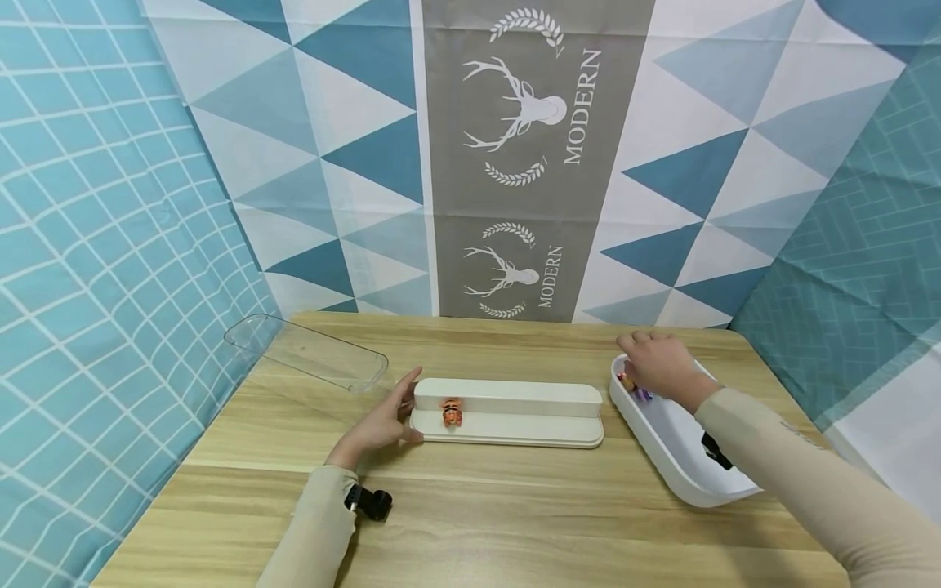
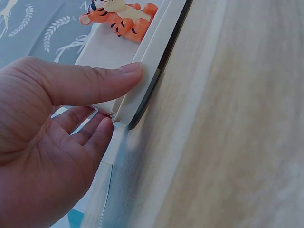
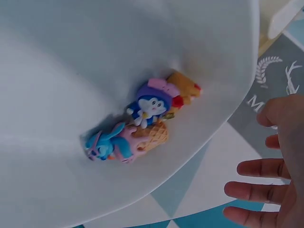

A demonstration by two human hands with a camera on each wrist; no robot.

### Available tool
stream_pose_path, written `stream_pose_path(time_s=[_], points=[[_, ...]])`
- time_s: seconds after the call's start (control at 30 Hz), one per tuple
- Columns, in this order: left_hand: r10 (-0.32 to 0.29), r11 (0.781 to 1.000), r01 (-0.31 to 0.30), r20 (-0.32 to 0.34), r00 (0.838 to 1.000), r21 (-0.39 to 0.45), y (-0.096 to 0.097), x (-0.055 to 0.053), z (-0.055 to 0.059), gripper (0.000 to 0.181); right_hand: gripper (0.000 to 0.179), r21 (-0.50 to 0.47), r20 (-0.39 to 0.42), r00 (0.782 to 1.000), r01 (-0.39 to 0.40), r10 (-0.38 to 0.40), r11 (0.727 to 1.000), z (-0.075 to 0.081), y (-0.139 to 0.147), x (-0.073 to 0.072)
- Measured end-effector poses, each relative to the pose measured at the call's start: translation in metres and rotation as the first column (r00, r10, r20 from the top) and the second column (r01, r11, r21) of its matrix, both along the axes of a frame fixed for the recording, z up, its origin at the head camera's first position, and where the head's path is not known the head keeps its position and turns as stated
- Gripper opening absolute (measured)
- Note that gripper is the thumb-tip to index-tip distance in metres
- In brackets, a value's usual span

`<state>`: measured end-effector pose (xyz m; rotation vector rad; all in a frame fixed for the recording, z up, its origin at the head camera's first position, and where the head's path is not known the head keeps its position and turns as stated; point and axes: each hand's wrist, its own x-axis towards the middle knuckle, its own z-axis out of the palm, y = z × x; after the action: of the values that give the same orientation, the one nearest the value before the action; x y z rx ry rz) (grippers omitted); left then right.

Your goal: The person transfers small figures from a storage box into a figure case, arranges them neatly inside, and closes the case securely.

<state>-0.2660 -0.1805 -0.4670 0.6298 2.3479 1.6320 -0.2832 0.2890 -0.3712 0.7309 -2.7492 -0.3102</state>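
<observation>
A white stepped display stand (image 1: pixel 507 425) lies in the middle of the table, with an orange tiger figurine (image 1: pixel 452 412) near its left end. My left hand (image 1: pixel 382 420) holds that left end, thumb on the front rim and fingers curled against the end in the left wrist view. Over the far end of a white bin (image 1: pixel 662 453) is my right hand (image 1: pixel 662 367), its fingers extended and apart with nothing in them. Several small figurines lie against the bin wall, among them a blue cat-like figurine (image 3: pixel 151 105) and a blue and pink figurine (image 3: pixel 111 145).
A clear plastic cover (image 1: pixel 309 351) stands at the table's back left, beyond my left hand. Patterned cloth (image 1: pixel 367 163) hangs behind the wooden table (image 1: pixel 470 514), and blue tile-print cloth (image 1: pixel 95 286) borders its left side.
</observation>
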Motion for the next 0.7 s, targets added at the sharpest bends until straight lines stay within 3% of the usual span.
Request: stream_pose_path(time_s=[0.33, 0.7], points=[[0.005, 1.000, -0.005, 0.010, 1.000, 0.003, 0.001, 0.001, 0.003, 0.116, 0.041, 0.054, 0.100, 0.993, 0.062, -0.068, 0.997, -0.004, 0.020, -0.003], [0.000, 1.000, 0.000, 0.006, 1.000, 0.007, 0.001, 0.001, 0.001, 0.116, 0.031, 0.079, 0.079, 0.997, 0.022, -0.028, 0.997, -0.024, 0.037, 0.002]])
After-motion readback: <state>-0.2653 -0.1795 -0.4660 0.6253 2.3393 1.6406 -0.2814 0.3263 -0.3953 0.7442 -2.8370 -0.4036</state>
